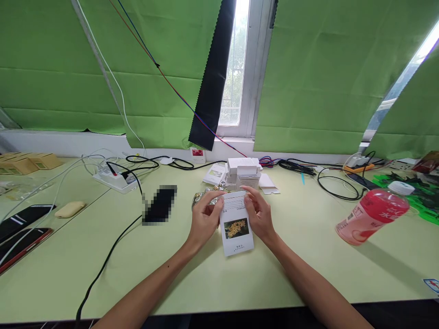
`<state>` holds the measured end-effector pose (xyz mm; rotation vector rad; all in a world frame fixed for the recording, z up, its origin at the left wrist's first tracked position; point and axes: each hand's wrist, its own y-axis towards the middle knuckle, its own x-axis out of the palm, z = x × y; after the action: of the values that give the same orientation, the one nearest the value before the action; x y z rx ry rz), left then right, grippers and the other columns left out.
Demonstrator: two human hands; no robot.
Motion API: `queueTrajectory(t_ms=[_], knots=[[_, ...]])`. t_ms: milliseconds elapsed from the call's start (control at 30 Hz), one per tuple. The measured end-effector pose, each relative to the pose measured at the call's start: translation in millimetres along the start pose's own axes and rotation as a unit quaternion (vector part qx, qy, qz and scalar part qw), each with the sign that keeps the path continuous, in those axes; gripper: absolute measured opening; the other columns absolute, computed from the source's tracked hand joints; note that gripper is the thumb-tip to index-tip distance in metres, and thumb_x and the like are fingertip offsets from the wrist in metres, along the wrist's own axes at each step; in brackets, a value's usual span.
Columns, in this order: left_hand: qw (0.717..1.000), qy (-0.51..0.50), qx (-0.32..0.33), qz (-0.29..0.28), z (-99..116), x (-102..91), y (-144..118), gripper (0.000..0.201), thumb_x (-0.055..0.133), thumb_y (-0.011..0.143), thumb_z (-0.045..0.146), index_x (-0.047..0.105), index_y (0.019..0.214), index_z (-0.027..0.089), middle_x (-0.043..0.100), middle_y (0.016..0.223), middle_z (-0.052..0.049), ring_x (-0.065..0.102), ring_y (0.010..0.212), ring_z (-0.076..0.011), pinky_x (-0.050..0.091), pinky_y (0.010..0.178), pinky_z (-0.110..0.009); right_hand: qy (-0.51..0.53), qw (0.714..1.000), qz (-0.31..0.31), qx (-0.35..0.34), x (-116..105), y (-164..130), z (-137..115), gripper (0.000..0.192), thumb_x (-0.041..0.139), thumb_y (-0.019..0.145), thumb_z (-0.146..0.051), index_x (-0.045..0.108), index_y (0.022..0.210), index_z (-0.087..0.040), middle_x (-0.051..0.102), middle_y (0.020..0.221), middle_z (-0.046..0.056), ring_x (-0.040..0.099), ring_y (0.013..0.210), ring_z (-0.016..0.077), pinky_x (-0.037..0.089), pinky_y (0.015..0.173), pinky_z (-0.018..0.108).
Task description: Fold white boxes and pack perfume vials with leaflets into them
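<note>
Between my two hands is a white paper box (236, 244) printed with a picture of yellow flowers. Its lettering is upside down to me, and it looks flat from this side. My left hand (206, 214) pinches its upper left edge between thumb and fingers. On the upper right edge, my right hand (261, 214) grips it the same way. Behind my hands stand several small white boxes (243, 167), partly stacked. Some small shiny metallic items (219, 186) lie just beyond my left hand, partly hidden by it.
A pink drink bottle (373, 212) leans at the right. To the left are a blurred-out black object (160, 205), a power strip (115, 178), a cream case (70, 209) and phones (25, 244). Black cables (297, 167) run along the back of the table (298, 246).
</note>
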<state>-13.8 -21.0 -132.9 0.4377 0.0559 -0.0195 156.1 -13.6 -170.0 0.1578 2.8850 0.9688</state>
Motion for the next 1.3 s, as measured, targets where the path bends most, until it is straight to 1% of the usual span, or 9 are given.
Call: queueTrajectory(t_ms=[67, 233, 300, 500, 633, 800, 967, 1100, 1300], knots=[[1.000, 0.002, 0.006, -0.001, 0.5, 0.5, -0.2, 0.028, 0.065, 0.090, 0.045, 0.076, 0.100, 0.022, 0.069, 0.098, -0.004, 0.056, 0.050, -0.0075, 0.042, 0.036, -0.018, 0.006, 1.000, 0.002, 0.003, 0.4, 0.0, 0.3, 0.030, 0.052, 0.102, -0.039, 0.061, 0.126, -0.025, 0.068, 0.097, 0.003, 0.062, 0.060, 0.0105, 0.049, 0.051, 0.022], [1.000, 0.011, 0.024, -0.001, 0.2, 1.0, 0.0, 0.026, 0.064, 0.090, 0.043, 0.076, 0.099, 0.022, 0.071, 0.102, -0.006, 0.064, 0.065, -0.0124, 0.047, 0.041, -0.018, 0.049, 0.999, -0.003, -0.009, 2.0, 1.3, -1.7, 0.024, 0.053, 0.102, -0.037, 0.054, 0.125, -0.029, 0.068, 0.126, 0.008, 0.068, 0.064, 0.0119, 0.054, 0.055, 0.026], [1.000, 0.014, 0.026, 0.001, -0.3, 1.0, 0.3, 0.026, 0.064, 0.090, 0.043, 0.076, 0.099, 0.022, 0.072, 0.102, -0.006, 0.065, 0.069, -0.0142, 0.048, 0.042, -0.018, 0.057, 0.998, -0.009, -0.019, 2.4, 1.4, -2.7, 0.022, 0.052, 0.102, -0.035, 0.053, 0.123, -0.030, 0.067, 0.131, 0.008, 0.067, 0.064, 0.0114, 0.054, 0.054, 0.026], [1.000, 0.017, 0.020, 0.005, -0.4, 0.9, 0.0, 0.026, 0.064, 0.091, 0.044, 0.075, 0.100, 0.022, 0.072, 0.103, -0.007, 0.067, 0.074, -0.0163, 0.049, 0.044, -0.019, 0.049, 0.998, -0.018, -0.026, 3.2, 0.5, -2.6, 0.019, 0.049, 0.103, -0.037, 0.053, 0.120, -0.031, 0.068, 0.129, 0.007, 0.062, 0.060, 0.0103, 0.051, 0.051, 0.025], [1.000, 0.015, 0.017, 0.004, -0.5, 0.9, -0.2, 0.027, 0.065, 0.090, 0.045, 0.074, 0.099, 0.022, 0.072, 0.102, -0.006, 0.067, 0.074, -0.0159, 0.050, 0.046, -0.020, 0.042, 0.999, -0.013, -0.030, 3.3, 0.1, -1.2, 0.020, 0.048, 0.103, -0.039, 0.054, 0.119, -0.029, 0.069, 0.125, 0.007, 0.063, 0.061, 0.0117, 0.052, 0.052, 0.026], [1.000, 0.012, 0.017, 0.000, -1.7, 1.2, 0.0, 0.027, 0.065, 0.090, 0.046, 0.074, 0.099, 0.021, 0.071, 0.101, -0.006, 0.066, 0.070, -0.0152, 0.049, 0.045, -0.020, 0.031, 0.999, -0.009, -0.024, 2.5, 0.1, -0.7, 0.024, 0.048, 0.103, -0.042, 0.057, 0.122, -0.030, 0.071, 0.123, 0.007, 0.065, 0.064, 0.0137, 0.052, 0.054, 0.027], [1.000, 0.015, 0.024, -0.003, -1.2, 0.8, -0.1, 0.026, 0.064, 0.091, 0.044, 0.074, 0.099, 0.022, 0.071, 0.101, -0.006, 0.065, 0.070, -0.0148, 0.048, 0.046, -0.020, 0.020, 1.000, -0.003, -0.016, 1.6, 0.4, -1.9, 0.030, 0.048, 0.104, -0.039, 0.060, 0.129, -0.028, 0.072, 0.123, 0.009, 0.066, 0.069, 0.0146, 0.052, 0.055, 0.027], [0.999, 0.021, 0.027, -0.011, -2.3, 0.1, -0.4, 0.025, 0.064, 0.092, 0.044, 0.072, 0.100, 0.022, 0.070, 0.104, -0.006, 0.065, 0.071, -0.0146, 0.048, 0.047, -0.020, 0.010, 1.000, -0.002, -0.014, 1.0, 0.5, -3.0, 0.027, 0.049, 0.103, -0.039, 0.064, 0.122, -0.027, 0.073, 0.118, 0.008, 0.063, 0.065, 0.0140, 0.050, 0.052, 0.027], [0.997, 0.054, 0.040, -0.022, -5.7, -0.2, -1.5, 0.027, 0.064, 0.092, 0.044, 0.069, 0.108, 0.023, 0.066, 0.106, -0.005, 0.057, 0.059, -0.0093, 0.048, 0.051, -0.023, 0.006, 1.000, 0.003, -0.020, 1.3, 1.1, -4.9, 0.024, 0.049, 0.103, -0.037, 0.064, 0.118, -0.026, 0.075, 0.113, 0.007, 0.060, 0.060, 0.0121, 0.048, 0.051, 0.026]])
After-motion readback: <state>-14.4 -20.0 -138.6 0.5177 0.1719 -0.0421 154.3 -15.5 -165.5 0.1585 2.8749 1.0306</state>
